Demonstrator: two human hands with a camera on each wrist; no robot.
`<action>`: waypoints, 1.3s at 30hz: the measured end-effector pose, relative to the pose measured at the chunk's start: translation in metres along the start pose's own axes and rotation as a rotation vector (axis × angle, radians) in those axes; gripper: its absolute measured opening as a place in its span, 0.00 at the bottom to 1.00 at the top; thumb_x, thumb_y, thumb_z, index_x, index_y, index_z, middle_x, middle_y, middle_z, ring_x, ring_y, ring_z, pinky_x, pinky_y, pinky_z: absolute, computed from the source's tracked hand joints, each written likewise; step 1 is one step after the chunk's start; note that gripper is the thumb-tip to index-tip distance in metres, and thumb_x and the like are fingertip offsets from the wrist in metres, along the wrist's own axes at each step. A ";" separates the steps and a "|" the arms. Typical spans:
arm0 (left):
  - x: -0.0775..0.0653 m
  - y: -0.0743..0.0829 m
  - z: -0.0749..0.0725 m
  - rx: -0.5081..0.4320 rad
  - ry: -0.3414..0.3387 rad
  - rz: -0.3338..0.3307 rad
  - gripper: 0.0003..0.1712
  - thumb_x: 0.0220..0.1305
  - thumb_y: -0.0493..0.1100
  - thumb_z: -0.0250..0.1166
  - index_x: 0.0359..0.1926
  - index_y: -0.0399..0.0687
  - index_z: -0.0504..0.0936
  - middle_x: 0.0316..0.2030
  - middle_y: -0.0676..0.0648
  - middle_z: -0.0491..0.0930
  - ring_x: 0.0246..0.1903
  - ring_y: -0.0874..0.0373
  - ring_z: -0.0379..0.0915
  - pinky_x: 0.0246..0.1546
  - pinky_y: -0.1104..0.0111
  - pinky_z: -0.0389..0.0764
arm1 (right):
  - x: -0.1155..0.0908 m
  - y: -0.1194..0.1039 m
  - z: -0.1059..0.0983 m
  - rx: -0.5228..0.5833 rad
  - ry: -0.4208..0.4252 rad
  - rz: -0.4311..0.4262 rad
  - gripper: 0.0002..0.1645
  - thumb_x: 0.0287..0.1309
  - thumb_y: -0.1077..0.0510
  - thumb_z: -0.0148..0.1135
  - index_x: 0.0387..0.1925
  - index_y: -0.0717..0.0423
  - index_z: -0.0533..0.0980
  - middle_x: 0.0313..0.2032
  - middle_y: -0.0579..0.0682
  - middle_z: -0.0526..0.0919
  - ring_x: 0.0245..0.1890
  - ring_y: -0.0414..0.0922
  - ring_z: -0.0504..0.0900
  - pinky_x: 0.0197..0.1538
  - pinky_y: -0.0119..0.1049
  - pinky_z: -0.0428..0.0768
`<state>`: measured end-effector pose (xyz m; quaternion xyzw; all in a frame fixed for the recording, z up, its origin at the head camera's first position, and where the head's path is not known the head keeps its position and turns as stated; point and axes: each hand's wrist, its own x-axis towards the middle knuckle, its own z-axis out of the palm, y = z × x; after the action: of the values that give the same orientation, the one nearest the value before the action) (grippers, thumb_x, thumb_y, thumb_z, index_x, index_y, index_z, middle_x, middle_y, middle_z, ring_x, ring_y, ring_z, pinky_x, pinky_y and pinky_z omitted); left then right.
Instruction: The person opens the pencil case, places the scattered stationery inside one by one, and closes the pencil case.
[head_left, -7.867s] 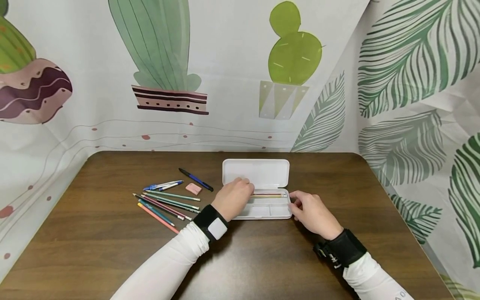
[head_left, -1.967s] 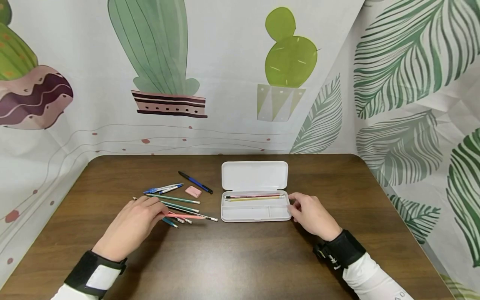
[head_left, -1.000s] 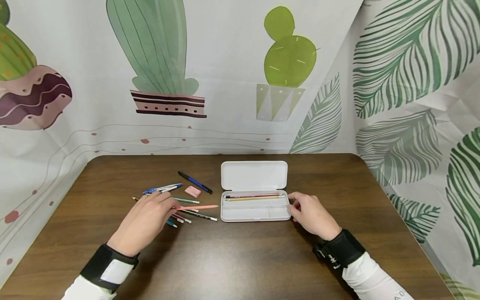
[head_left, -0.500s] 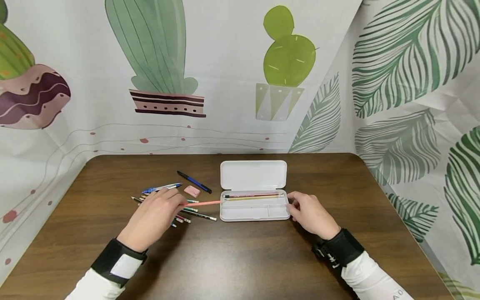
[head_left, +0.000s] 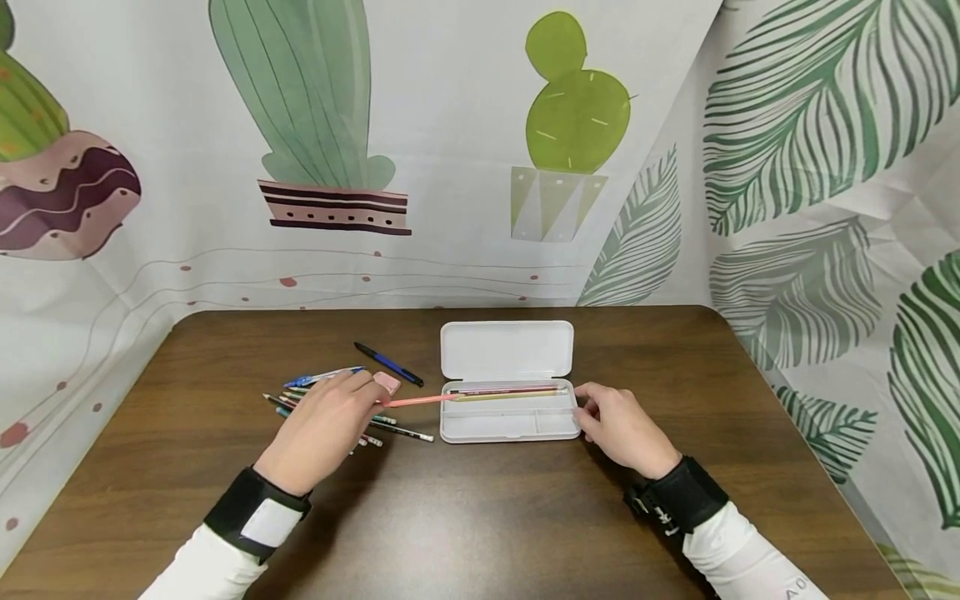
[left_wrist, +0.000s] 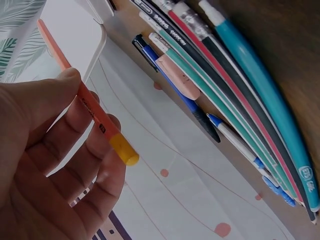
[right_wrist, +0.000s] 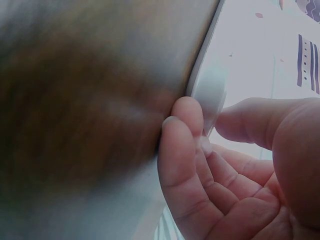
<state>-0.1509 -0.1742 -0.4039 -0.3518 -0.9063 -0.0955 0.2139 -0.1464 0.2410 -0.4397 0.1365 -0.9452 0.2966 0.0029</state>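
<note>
Left grip (head_left: 326, 425): I pinched the orange pencil (head_left: 416, 402) near its yellow end (left_wrist: 124, 150).
Pencil tip (head_left: 453, 397): it poked over the white box (head_left: 487, 428).
Right grip (head_left: 626, 429): I held the box's right edge.

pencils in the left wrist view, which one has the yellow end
The coral pencil, pinched in the left hand; the other pencils there lie on the table, showing no yellow end.

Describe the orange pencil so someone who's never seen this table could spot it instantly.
On the brown table, find the open white case. Just left of it, the person's left hand pinches the orange pencil, its tip over the case's left edge. Unlike the green, black, red and teal pencils bunched by that hand, this one is orange with a yellow end.
</note>
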 end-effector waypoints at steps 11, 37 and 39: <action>0.014 0.008 0.005 -0.028 -0.031 -0.023 0.07 0.64 0.37 0.77 0.41 0.45 0.87 0.35 0.52 0.81 0.35 0.54 0.76 0.39 0.59 0.81 | 0.000 0.001 -0.001 0.006 -0.006 0.001 0.17 0.71 0.65 0.63 0.57 0.69 0.79 0.27 0.44 0.81 0.21 0.35 0.78 0.28 0.33 0.79; 0.043 0.030 0.024 -0.021 -0.029 -0.014 0.07 0.62 0.38 0.78 0.39 0.47 0.88 0.32 0.53 0.79 0.36 0.53 0.77 0.35 0.61 0.77 | 0.001 -0.001 0.000 -0.003 -0.004 0.020 0.17 0.71 0.64 0.64 0.57 0.69 0.80 0.28 0.45 0.81 0.22 0.36 0.77 0.29 0.33 0.79; 0.044 0.031 0.025 -0.016 -0.026 -0.009 0.06 0.63 0.38 0.78 0.38 0.48 0.88 0.32 0.53 0.79 0.36 0.53 0.77 0.34 0.62 0.76 | 0.001 -0.001 0.000 -0.002 -0.006 0.021 0.17 0.71 0.64 0.64 0.57 0.69 0.79 0.28 0.45 0.82 0.22 0.36 0.77 0.29 0.33 0.79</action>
<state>-0.1673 -0.1169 -0.4054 -0.3506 -0.9098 -0.0994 0.1989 -0.1469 0.2397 -0.4394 0.1272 -0.9469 0.2954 -0.0027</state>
